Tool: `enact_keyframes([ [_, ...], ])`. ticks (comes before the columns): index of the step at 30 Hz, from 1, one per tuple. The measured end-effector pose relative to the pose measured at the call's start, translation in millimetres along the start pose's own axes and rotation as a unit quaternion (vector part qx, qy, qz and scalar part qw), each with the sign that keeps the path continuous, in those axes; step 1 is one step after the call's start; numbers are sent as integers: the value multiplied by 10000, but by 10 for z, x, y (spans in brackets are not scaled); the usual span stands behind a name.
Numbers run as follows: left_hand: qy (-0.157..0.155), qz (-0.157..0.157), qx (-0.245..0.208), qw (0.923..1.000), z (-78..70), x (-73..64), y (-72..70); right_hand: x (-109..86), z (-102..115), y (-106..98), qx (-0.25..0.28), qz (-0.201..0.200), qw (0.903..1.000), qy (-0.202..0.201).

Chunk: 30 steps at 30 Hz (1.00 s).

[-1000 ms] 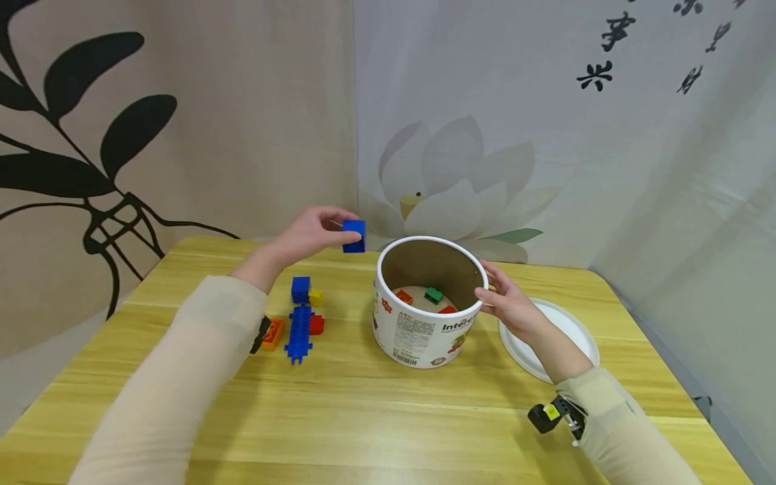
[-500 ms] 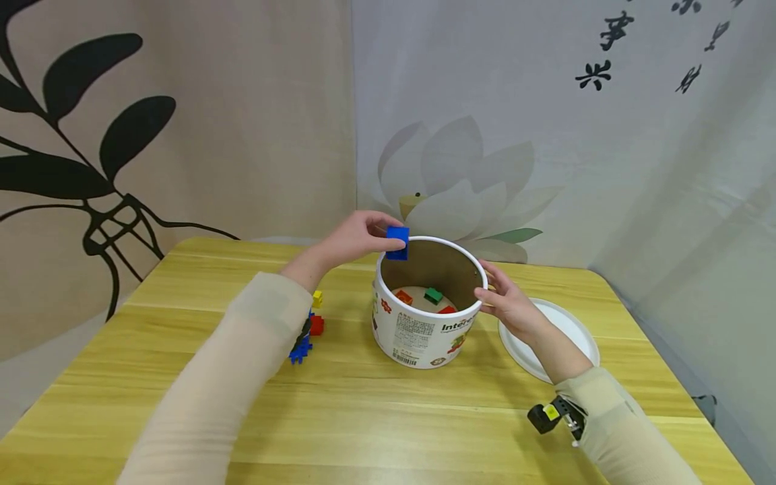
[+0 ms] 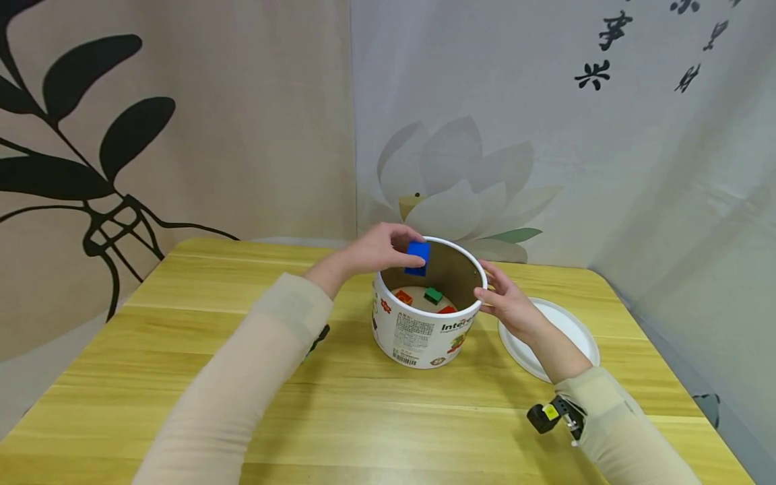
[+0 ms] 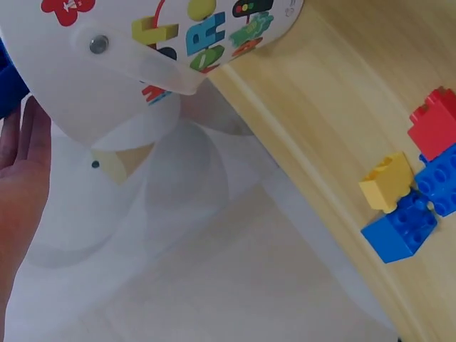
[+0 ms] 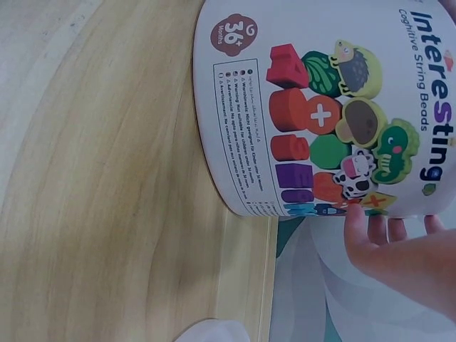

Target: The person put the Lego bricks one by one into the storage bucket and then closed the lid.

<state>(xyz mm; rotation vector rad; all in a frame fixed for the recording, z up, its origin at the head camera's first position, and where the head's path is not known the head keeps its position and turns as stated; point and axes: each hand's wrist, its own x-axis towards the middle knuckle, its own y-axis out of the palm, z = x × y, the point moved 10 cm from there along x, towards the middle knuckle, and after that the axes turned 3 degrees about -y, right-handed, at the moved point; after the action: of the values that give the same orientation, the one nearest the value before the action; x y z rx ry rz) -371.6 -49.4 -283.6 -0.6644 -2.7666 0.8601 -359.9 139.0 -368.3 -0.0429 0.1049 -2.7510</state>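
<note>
A blue building block [image 3: 417,259] is pinched between the thumb and fingers of my left hand [image 3: 380,249], over the open mouth of a round white bucket [image 3: 412,337]. Part of the block shows at the edge of the left wrist view. My right hand [image 3: 509,303] holds the bucket at its right side, thumb by the rim and fingers against the outer wall. Inside the bucket lie a green block [image 3: 433,295], an orange block [image 3: 403,297] and a red block [image 3: 446,310]. In the right wrist view, printed pictures and lettering cover the bucket wall.
A white round lid [image 3: 570,330] lies right of the bucket, partly under the right forearm. The left sleeve hides blocks that the left wrist view shows on the table: yellow [image 4: 388,182], red [image 4: 436,125] and blue [image 4: 400,226]. A curtain hangs behind the table [image 3: 388,424].
My left hand has carried the blue block rightward from beside the bucket to over its mouth, then lower. The left forearm now covers the blocks on the table. My right hand stays put.
</note>
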Motion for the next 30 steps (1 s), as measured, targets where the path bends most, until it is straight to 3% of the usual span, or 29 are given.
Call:
enact_keyframes([
  [5,225,-120,-108,9996,-36,-11,-33,1,-5,17,-24,35,10000,-39],
  [9,338,-519,-222,9978,-17,-70,-208,-1,-7,19,-41,50,10000,6],
  [12,201,-793,-268,9963,86,-156,-381,-4,-4,8,-92,47,9999,59],
  [16,-102,-974,-257,9949,332,-316,-598,-3,13,6,-159,51,9998,63],
  [21,-507,-1010,-64,9936,760,-571,-791,7,20,11,-95,54,9999,55],
  [30,-1092,-860,311,9898,1423,-1122,-887,2,6,5,-55,36,10000,40],
])
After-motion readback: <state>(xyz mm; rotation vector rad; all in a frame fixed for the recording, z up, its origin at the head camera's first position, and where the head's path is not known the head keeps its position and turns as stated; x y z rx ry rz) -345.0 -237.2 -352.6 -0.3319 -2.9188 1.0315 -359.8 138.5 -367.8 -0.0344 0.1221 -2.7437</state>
